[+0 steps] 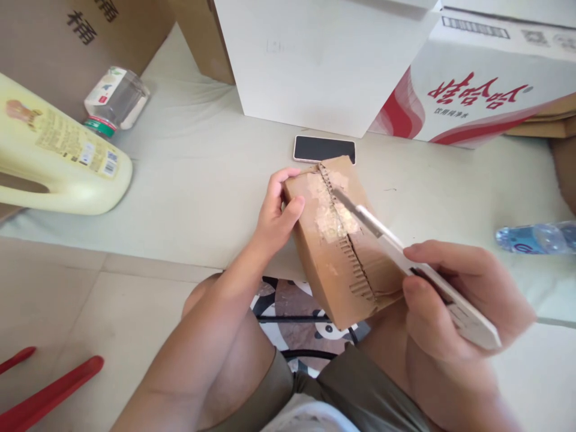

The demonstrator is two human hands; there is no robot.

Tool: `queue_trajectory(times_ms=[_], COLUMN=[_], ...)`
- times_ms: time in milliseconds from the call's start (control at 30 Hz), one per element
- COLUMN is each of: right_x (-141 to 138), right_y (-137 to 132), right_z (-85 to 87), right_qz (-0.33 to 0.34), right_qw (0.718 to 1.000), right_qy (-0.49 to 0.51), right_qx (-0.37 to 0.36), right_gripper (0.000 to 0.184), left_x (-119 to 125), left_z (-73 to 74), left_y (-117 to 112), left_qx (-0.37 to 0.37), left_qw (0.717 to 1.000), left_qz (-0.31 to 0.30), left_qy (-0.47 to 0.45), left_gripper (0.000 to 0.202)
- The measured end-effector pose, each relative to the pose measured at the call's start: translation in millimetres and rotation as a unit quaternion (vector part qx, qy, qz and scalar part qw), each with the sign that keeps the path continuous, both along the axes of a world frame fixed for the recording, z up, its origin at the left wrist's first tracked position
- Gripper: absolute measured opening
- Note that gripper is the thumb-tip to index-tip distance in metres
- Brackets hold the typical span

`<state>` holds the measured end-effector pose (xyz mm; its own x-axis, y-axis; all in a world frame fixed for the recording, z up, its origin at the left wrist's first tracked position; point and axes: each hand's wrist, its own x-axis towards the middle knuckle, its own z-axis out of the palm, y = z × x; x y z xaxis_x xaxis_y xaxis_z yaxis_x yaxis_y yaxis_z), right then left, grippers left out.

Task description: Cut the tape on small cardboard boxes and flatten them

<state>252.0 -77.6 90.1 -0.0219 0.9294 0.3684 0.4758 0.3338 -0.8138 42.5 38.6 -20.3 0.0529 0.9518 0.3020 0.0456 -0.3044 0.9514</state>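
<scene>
A small brown cardboard box (315,258) sits tilted at the front of the low surface, its near end over my lap. Torn paper and ripped corrugation run along its top seam, with shiny tape around the middle. My left hand (281,207) grips the box's far left corner, thumb on top. In my right hand (459,294) is a white utility knife (405,255) with its blade out. The blade's tip lies at the seam near the far end; whether it cuts in, I cannot tell. A phone (324,149) with a dark screen lies just behind the box.
A pale cloth (193,180) covers the surface. Large white cartons (315,66) stand at the back. To the left are a yellow jug (67,156) and a clear bottle (119,99) on its side. A water bottle (535,238) lies at right. Red bars (54,393) show lower left.
</scene>
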Motion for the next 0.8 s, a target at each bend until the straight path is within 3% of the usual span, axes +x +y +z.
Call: queue_trajectory(times_ms=[167,333,800], right_x=[-6.7,-10.0,-4.1], right_y=[1.3,13.5,13.5], right_z=[1.1,-8.7,-22.3], right_qz=[-0.024,0.008,0.009], right_qw=[0.994,0.988,0.981], right_qy=[-0.085,-0.063,-0.044], right_qx=[0.066,0.144,0.188], right_gripper=[0.018,0.017,0.017], left_x=[-0.3,-0.7,0.2], left_z=[-7.2,-13.8,-14.6], left_y=[2.9,6.7,6.7], left_qx=[0.032,0.053,0.053], left_qw=[0.999,0.998,0.998], left_qz=[-0.006,-0.011,-0.013], left_qy=[-0.014,-0.021,-0.027], left_gripper=[0.055,0.052,0.051])
